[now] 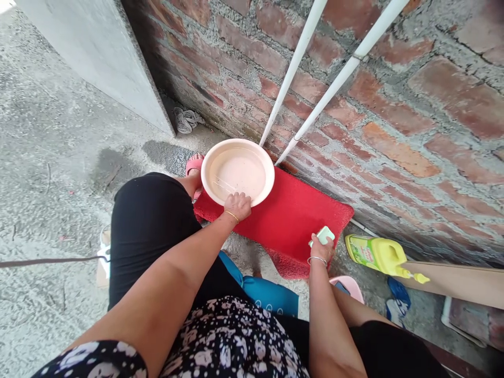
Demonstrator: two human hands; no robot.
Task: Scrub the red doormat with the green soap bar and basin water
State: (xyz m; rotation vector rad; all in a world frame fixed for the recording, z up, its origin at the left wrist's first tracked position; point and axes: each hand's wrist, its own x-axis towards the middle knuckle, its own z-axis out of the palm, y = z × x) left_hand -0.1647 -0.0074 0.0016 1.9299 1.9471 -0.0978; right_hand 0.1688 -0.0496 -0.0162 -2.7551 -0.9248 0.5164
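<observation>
A round, pale pink basin (267,181) stands at the left end of a red cloth (291,210); what looks like clear water lies inside it. My left hand (238,206) is closed over the basin's near rim. Toward the cloth's right end, my right hand (322,249) grips a small pale green block (324,234), whose exact kind I cannot make out. The block is at or just above the cloth; whether it touches is unclear. The cloth drapes over a low, flat support that it hides.
A yellow bottle with a pump (372,253) is at the right, near the brick wall (378,136). White pipes (293,68) run down that wall behind the basin. A pink tub (354,287) sits by my right leg. Coiled rope (187,119) lies at the wall's foot.
</observation>
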